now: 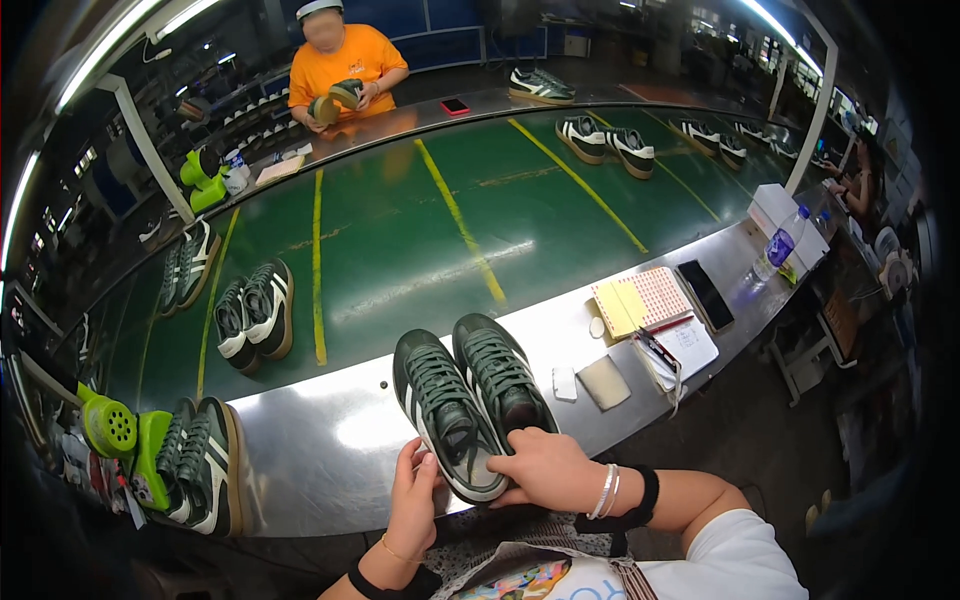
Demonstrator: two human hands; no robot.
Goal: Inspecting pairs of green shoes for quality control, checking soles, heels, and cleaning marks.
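Metal tabletop [300, 440]: borders the near side of a green conveyor belt [375, 250].
Dark green sneakers [415, 352]: paired over the tabletop's middle, toes far, heels near.
Right hand [552, 473]: closed on the pair's heel end.
Left hand [408, 503]: fingers slightly parted beside the left shoe's heel; contact cannot be told.
Progress: both shoes have threaded laces [497, 368]; handling appears unfinished, and what remains cannot be told.

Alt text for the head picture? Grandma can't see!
A person's right hand holds a pair of dark green laced shoes at a shiny metal ledge, left hand beside them. Beyond, more striped shoes stand on a green surface with yellow lines; opposite, a worker in an orange shirt holds two shoes.
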